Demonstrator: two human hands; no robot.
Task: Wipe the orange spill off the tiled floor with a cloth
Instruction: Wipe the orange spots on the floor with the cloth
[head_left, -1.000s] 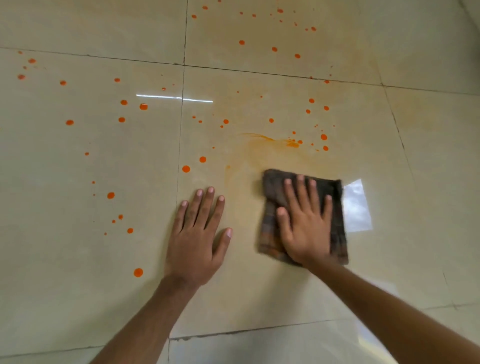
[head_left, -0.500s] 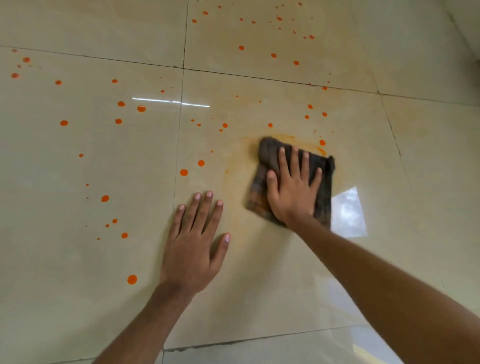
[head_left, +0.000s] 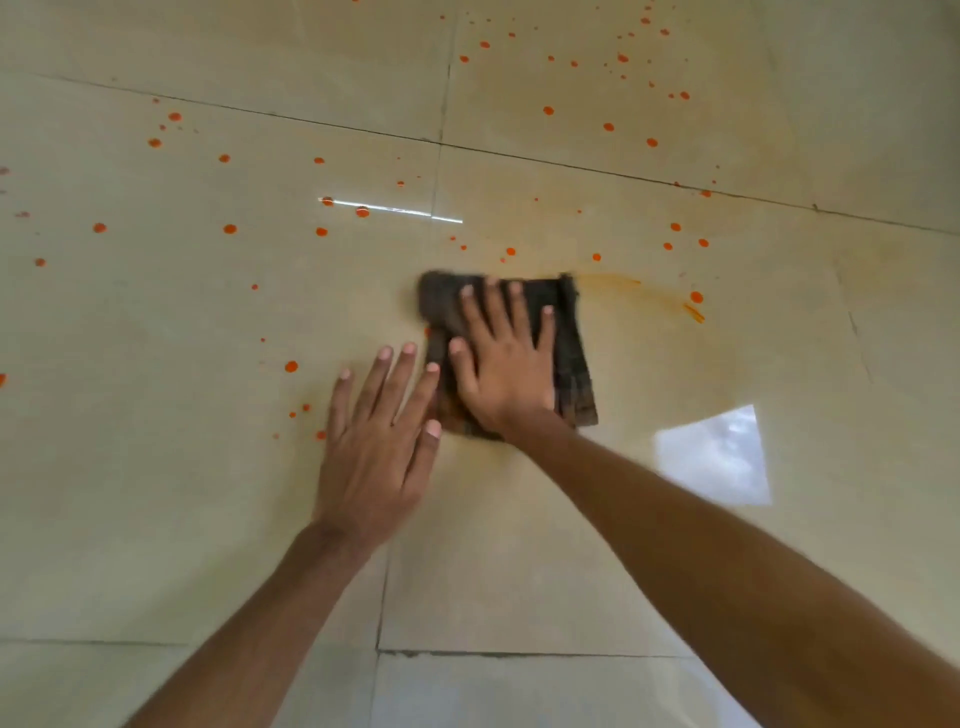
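Observation:
A dark folded cloth (head_left: 571, 364) lies flat on the beige tiled floor (head_left: 519, 545). My right hand (head_left: 501, 364) presses down on it with fingers spread. My left hand (head_left: 379, 441) rests palm-down on the floor just left of the cloth, fingers apart, holding nothing; its fingertips touch the cloth's left edge. An orange smear (head_left: 644, 293) trails to the right of the cloth. Several orange drops (head_left: 291, 366) dot the tiles to the left, and more orange drops (head_left: 608, 126) lie farther away.
Dark grout lines (head_left: 571, 169) cross the floor. A bright window reflection (head_left: 717, 457) shines on the tile right of my right forearm, and a thin light streak (head_left: 395, 209) lies among the drops.
My right hand has slid the cloth leftward across the tile until it meets my left hand, leaving an orange smear uncovered on its right. Left hand stays planted.

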